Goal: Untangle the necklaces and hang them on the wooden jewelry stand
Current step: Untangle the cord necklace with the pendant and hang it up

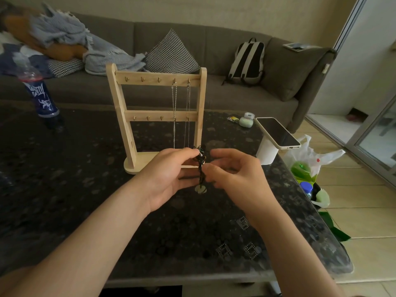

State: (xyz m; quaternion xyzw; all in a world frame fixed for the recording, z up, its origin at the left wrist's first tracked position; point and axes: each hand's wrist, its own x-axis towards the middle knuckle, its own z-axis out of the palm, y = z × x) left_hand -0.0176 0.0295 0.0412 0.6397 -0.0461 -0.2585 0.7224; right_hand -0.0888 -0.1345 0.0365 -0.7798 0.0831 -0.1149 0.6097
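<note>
A wooden jewelry stand with two rows of small hooks stands on the dark table. Two silver chain necklaces hang from the two rightmost top hooks. In front of the stand's base, my left hand and my right hand hold a bunched black cord necklace between them. Both hands pinch the cord with thumb and fingertips. A pale green pendant dangles from the cord just below my fingers.
A phone lies on a white box at the table's right edge. A small green case sits behind it. A blue plastic bottle stands at the far left. A grey sofa runs behind the table.
</note>
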